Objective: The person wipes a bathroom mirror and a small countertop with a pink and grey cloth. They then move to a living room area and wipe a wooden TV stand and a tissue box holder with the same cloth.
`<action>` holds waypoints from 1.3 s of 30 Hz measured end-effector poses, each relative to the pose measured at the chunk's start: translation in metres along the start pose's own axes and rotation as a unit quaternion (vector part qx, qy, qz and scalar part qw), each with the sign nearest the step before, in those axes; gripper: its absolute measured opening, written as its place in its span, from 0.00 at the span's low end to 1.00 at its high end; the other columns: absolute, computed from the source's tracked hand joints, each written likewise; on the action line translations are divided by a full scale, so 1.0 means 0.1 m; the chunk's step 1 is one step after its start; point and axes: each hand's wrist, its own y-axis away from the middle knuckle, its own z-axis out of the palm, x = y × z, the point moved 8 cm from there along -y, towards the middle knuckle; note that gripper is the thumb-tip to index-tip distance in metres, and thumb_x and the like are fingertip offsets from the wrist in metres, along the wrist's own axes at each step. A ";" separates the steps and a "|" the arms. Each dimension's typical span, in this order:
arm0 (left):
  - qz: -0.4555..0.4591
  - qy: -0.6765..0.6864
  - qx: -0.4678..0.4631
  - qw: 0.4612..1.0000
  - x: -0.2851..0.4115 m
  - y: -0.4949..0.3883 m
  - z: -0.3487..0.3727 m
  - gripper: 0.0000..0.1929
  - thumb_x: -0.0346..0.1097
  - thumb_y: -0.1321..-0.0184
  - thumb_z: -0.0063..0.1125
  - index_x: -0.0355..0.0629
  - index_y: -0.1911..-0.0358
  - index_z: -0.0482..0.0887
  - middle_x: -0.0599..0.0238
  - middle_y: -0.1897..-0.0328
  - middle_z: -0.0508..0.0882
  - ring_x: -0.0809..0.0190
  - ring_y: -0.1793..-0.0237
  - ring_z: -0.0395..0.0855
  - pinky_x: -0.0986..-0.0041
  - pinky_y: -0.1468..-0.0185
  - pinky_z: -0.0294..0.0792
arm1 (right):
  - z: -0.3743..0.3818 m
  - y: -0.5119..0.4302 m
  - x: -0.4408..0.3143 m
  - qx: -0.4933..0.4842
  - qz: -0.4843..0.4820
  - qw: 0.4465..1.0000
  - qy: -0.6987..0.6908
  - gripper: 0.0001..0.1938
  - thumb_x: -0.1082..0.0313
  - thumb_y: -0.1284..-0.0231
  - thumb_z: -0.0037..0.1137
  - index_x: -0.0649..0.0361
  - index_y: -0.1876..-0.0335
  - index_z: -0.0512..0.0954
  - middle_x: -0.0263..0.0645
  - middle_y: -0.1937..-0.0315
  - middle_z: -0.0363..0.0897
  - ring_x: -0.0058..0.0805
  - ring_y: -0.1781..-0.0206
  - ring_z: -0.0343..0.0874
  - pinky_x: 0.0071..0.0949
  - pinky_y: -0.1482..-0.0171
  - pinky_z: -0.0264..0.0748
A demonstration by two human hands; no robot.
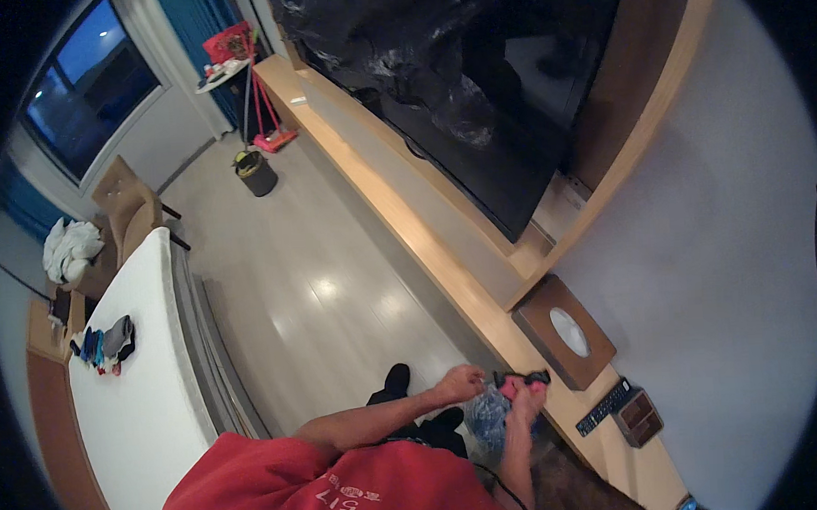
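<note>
My right hand (526,401) grips a small pink and black object (516,380) over the edge of the long wooden ledge (444,291). Its exact kind is not clear. Just to the left, my left hand (460,384) has its fingers curled, close to the object. Whether it pinches anything is too small to tell. Below both hands hangs or rests a crumpled translucent bluish plastic bag (487,419); what supports it is hidden.
Along the ledge are a brown tissue box (566,333), a black remote control (603,407) and a divided wooden box (638,418). Black plastic partly covers a television (501,176). A bed (134,397) bears folded clothing (105,345). A bin (256,174) stands on the floor.
</note>
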 end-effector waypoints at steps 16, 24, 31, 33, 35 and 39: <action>-0.099 0.217 0.027 0.971 -0.43 -0.05 -1.03 0.19 0.35 0.38 0.67 0.33 0.46 0.80 0.62 0.63 0.86 0.65 0.64 0.84 0.72 0.60 0.77 | 1.64 -0.37 0.10 -0.046 0.093 0.994 -0.040 0.14 0.83 0.44 0.60 0.60 0.54 0.75 0.36 0.60 0.81 0.30 0.64 0.82 0.32 0.63 0.81; 0.008 0.270 0.006 0.963 -0.25 -0.21 -1.36 0.17 0.32 0.37 0.64 0.37 0.45 0.79 0.64 0.61 0.85 0.65 0.61 0.84 0.72 0.60 0.77 | 2.04 -0.17 -0.71 -0.060 0.034 0.975 -0.210 0.17 0.84 0.44 0.60 0.60 0.49 0.75 0.39 0.54 0.82 0.33 0.55 0.84 0.31 0.54 0.82; 0.063 0.338 0.032 0.938 0.28 -0.38 -1.47 0.22 0.33 0.39 0.66 0.32 0.43 0.78 0.63 0.58 0.84 0.70 0.59 0.82 0.75 0.55 0.77 | 2.00 -0.10 -0.87 -0.023 0.007 0.987 -0.161 0.18 0.84 0.43 0.61 0.61 0.48 0.75 0.38 0.51 0.80 0.31 0.54 0.83 0.30 0.52 0.82; 0.067 0.306 0.054 0.948 0.38 -0.42 -1.45 0.24 0.34 0.39 0.68 0.32 0.41 0.77 0.60 0.58 0.84 0.68 0.59 0.83 0.73 0.55 0.77 | 2.10 -0.26 -0.51 -0.014 0.050 0.983 -0.173 0.20 0.84 0.44 0.61 0.59 0.47 0.74 0.38 0.49 0.79 0.33 0.52 0.82 0.35 0.51 0.82; 0.083 0.242 0.093 0.962 0.41 -0.41 -1.46 0.27 0.34 0.39 0.67 0.33 0.37 0.74 0.59 0.55 0.84 0.66 0.58 0.84 0.72 0.54 0.78 | 2.08 -0.37 -0.09 0.014 0.168 0.970 -0.176 0.20 0.83 0.45 0.61 0.59 0.46 0.74 0.38 0.48 0.78 0.35 0.51 0.81 0.38 0.51 0.82; 0.083 0.157 0.133 0.975 0.33 -0.46 -1.43 0.34 0.34 0.39 0.68 0.35 0.30 0.67 0.56 0.45 0.80 0.61 0.54 0.85 0.70 0.52 0.79 | 2.10 -0.44 0.09 -0.080 0.210 0.956 -0.187 0.15 0.74 0.41 0.59 0.58 0.48 0.76 0.38 0.50 0.80 0.36 0.49 0.81 0.40 0.52 0.82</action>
